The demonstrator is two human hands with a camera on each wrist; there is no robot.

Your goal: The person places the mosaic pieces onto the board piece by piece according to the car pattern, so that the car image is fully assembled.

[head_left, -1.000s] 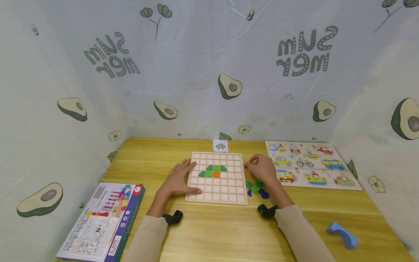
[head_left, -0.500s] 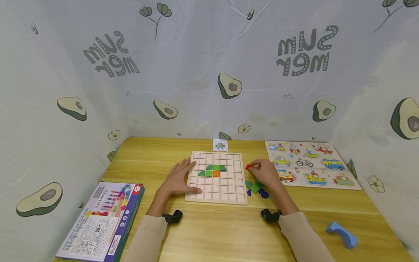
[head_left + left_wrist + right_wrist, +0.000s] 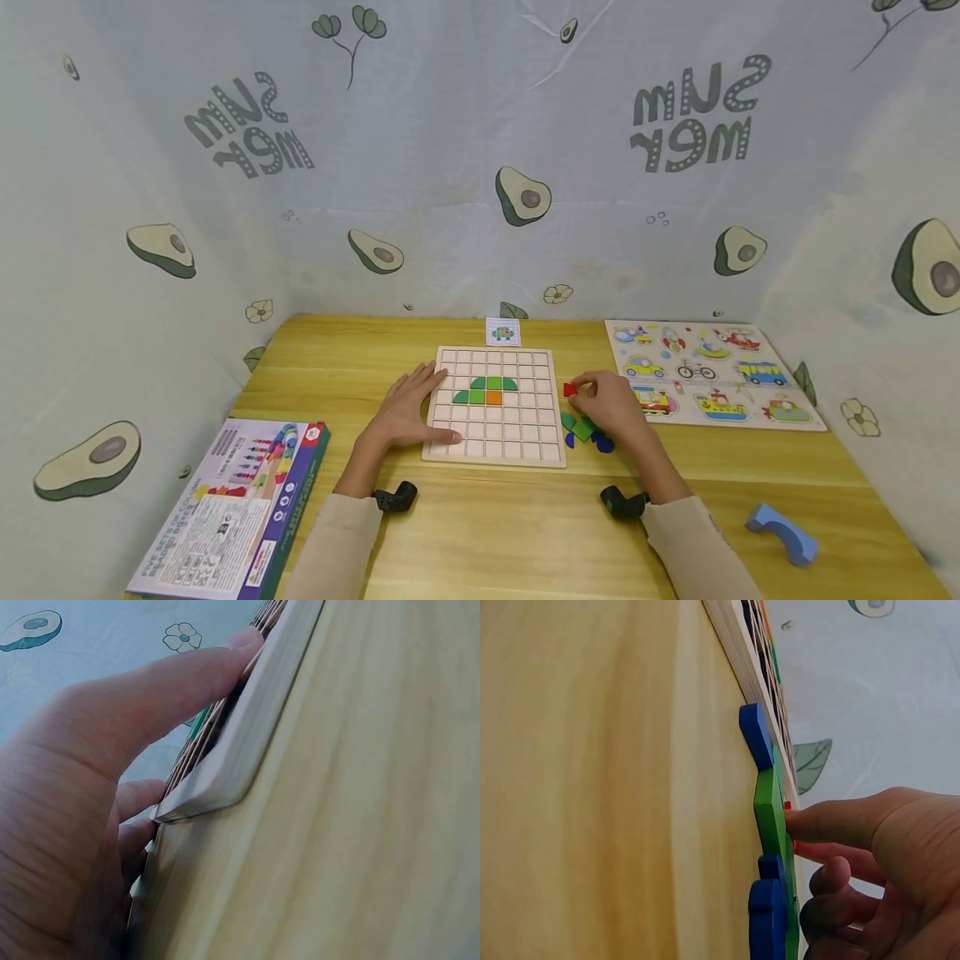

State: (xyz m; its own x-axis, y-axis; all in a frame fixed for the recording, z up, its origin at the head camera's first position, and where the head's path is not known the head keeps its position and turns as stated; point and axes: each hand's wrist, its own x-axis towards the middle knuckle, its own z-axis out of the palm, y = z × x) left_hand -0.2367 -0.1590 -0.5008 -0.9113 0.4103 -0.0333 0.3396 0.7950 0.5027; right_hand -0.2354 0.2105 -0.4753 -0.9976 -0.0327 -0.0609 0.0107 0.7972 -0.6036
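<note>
My left hand [image 3: 408, 412] rests on the left side of a wooden grid board [image 3: 517, 433]. Its thumb [image 3: 217, 671] lies over the board's near rim, and the other fingers are spread along the left edge. Set in the grid are several green tiles [image 3: 477, 397] and one orange square tile [image 3: 493, 398]. Just right of the board, my right hand [image 3: 609, 404] pinches a small red tile [image 3: 569, 389] between thumb and index finger; the fingers partly cover it. Below that hand lies a loose pile of green tiles [image 3: 582, 429] and blue tiles [image 3: 603, 442].
A small picture card [image 3: 502, 332] lies behind the board. To the right is a vehicle puzzle board [image 3: 712, 367], with a blue arch block [image 3: 783, 535] nearer the front. A printed box [image 3: 225, 508] lies at the front left.
My right hand has drawn slightly back toward me, and the red tile has come into sight at its fingertips. The left hand and the grid tiles stay as they were.
</note>
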